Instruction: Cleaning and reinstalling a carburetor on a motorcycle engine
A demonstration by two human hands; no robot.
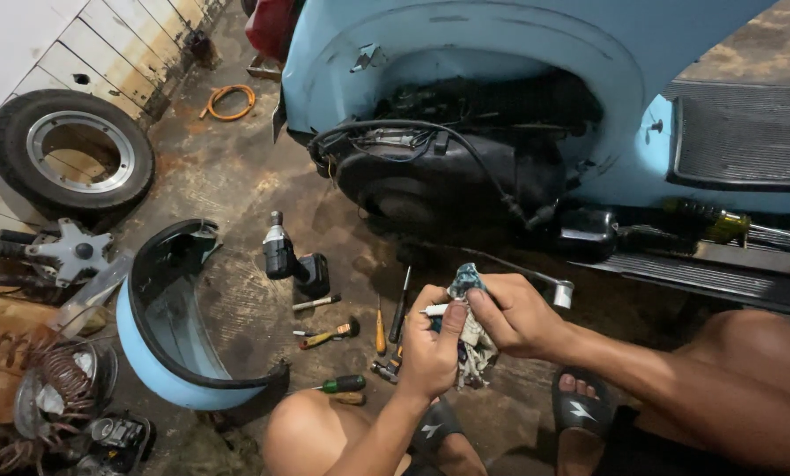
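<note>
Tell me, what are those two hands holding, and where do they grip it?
Both hands, left hand and right hand, pinch a small white part wrapped in a rag.

Tyre [70,152], cordless drill [280,249] and blue side panel [161,348] on floor

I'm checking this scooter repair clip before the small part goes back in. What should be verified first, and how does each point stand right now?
1. Part held securely: ok. The left hand pinches the small white part.
2. Rag on the part: ok. The right hand presses the rag against it.
3. Part wiped clean: cannot tell, too small and mostly covered.
4. Tools within reach: ok. Screwdrivers and a cordless driver lie on the floor by the knees.
5. Engine bay open: ok. The blue side panel lies off on the floor.
6. Ratchet handle out of the way: not ok, it sticks out beside the right hand.
</note>
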